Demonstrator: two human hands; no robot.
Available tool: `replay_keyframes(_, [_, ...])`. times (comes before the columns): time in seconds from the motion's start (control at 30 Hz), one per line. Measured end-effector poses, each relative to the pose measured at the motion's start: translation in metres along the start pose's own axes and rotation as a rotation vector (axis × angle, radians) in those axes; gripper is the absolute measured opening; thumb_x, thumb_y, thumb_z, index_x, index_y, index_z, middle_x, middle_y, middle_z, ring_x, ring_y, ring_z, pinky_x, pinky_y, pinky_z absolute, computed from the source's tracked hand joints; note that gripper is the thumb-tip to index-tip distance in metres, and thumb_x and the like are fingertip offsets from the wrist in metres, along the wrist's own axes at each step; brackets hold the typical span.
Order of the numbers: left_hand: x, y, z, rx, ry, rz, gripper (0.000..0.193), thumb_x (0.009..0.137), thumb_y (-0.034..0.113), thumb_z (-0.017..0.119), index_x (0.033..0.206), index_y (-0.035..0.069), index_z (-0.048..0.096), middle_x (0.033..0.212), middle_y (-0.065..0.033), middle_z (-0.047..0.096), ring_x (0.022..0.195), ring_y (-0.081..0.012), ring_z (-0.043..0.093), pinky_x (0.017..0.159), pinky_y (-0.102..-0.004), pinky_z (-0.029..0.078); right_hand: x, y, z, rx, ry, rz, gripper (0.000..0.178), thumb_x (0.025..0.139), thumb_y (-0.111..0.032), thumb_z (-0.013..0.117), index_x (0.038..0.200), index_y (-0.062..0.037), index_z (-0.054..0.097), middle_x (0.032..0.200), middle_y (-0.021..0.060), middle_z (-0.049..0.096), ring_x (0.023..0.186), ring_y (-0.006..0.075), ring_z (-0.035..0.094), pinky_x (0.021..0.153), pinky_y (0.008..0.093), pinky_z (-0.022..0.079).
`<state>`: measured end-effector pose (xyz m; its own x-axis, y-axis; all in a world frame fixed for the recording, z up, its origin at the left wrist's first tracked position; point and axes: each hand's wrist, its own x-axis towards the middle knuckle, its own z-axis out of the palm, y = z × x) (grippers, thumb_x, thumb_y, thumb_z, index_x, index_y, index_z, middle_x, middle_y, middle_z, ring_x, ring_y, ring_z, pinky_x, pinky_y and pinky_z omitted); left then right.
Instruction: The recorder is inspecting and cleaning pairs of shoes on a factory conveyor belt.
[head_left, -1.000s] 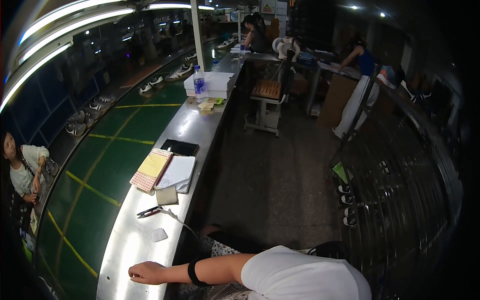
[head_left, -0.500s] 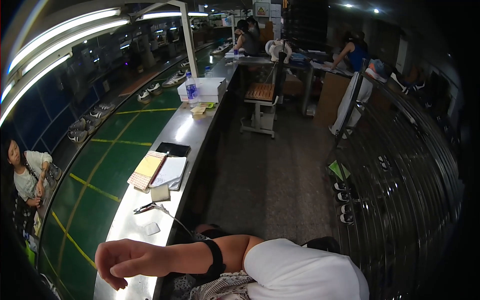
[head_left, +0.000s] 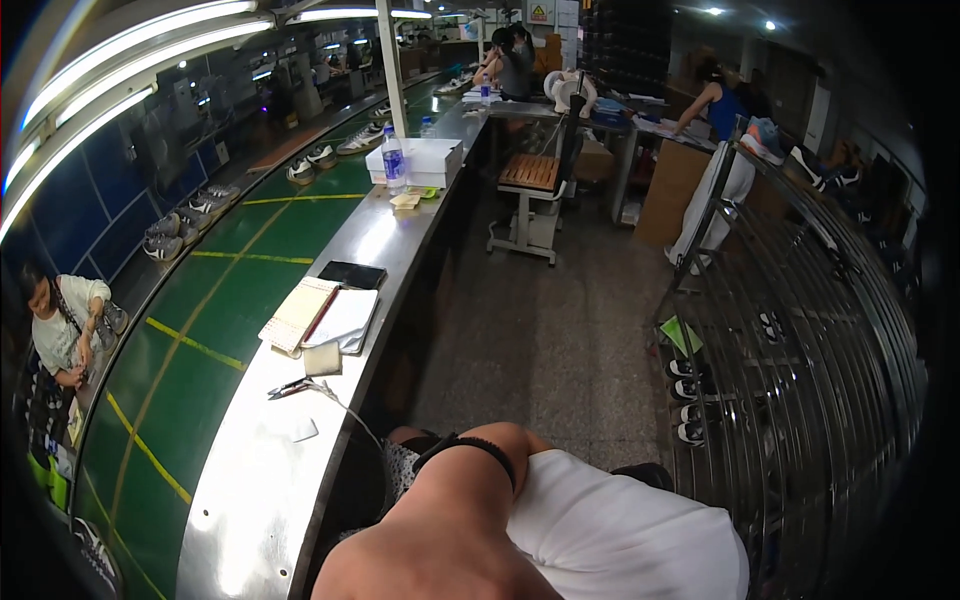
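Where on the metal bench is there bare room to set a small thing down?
The bench is bare at its near end, below the white square, and between the dark flat item and the yellowish slips. It is crowded around the notebooks, beige pad, black tool and box.

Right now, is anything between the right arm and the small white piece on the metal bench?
Partly: a thin cord runs over the right edge of the metal bench, into the view between the right arm and the white piece. Depth is hard to judge. Nothing else visible stands between them.
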<state>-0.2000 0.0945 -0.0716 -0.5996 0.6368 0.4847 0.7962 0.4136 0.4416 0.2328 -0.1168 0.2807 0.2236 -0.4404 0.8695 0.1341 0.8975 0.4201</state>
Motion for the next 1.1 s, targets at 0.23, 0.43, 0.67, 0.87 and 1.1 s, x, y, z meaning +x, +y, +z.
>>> replay_keyframes(0.23, [0.007, -0.03, 0.042, -0.477, 0.215, 0.442, 0.04, 0.084, 0.031, 0.052, 0.072, -0.005, 0.063, 0.071, -0.0251, 0.062, 0.065, -0.042, 0.059, 0.057, -0.0488, 0.048, 0.006, -0.008, -0.01, 0.155, -0.195, 0.133, 0.039, 0.077, 0.007, 0.055, 0.058, -0.0152, 0.029, 0.056, -0.0029, 0.031, 0.043, 0.0084, 0.038, 0.037, 0.0232, 0.028])
replay_keyframes(0.43, [-0.006, 0.004, -0.004, 0.036, -0.085, 0.04, 0.034, 0.087, 0.029, 0.051, 0.086, -0.003, 0.063, 0.087, -0.0205, 0.063, 0.078, -0.0366, 0.06, 0.069, -0.0431, 0.048, -0.041, 0.03, -0.021, -0.084, -1.04, 0.614, 0.018, 0.067, -0.015, 0.058, 0.063, -0.0044, 0.045, 0.065, 0.0075, 0.053, 0.061, 0.027, 0.056, 0.052, 0.0347, 0.043])
replay_keyframes(0.67, [-0.023, 0.048, -0.039, -0.164, -0.109, 0.202, 0.02, 0.086, 0.02, 0.054, 0.093, 0.002, 0.061, 0.098, -0.0134, 0.061, 0.092, -0.0298, 0.055, 0.075, -0.0373, 0.045, -0.196, 0.111, -0.054, -0.351, -1.691, 1.488, 0.033, 0.081, -0.025, 0.062, 0.106, -0.0063, 0.053, 0.105, 0.0122, 0.058, 0.098, 0.0289, 0.057, 0.082, 0.0386, 0.046])
replay_keyframes(0.87, [-0.02, 0.04, -0.05, -0.008, -0.02, 0.291, 0.027, 0.08, 0.017, 0.057, 0.104, 0.005, 0.061, 0.117, -0.0111, 0.056, 0.115, -0.0294, 0.046, 0.096, -0.0425, 0.035, -0.289, 0.182, -0.065, -0.529, -2.155, 1.547, 0.05, 0.078, -0.043, 0.064, 0.108, -0.0035, 0.054, 0.103, 0.015, 0.061, 0.095, 0.0317, 0.059, 0.079, 0.0412, 0.048])
replay_keyframes(1.1, [-0.018, 0.051, -0.055, 0.023, -0.199, 0.261, 0.038, 0.077, 0.025, 0.059, 0.112, 0.01, 0.058, 0.127, -0.0121, 0.05, 0.123, -0.0282, 0.04, 0.103, -0.0456, 0.025, -0.322, 0.241, -0.038, -0.533, -2.421, 1.515, 0.083, 0.07, -0.063, 0.063, 0.118, 0.0031, 0.05, 0.115, 0.0192, 0.057, 0.107, 0.0325, 0.054, 0.087, 0.04, 0.045])
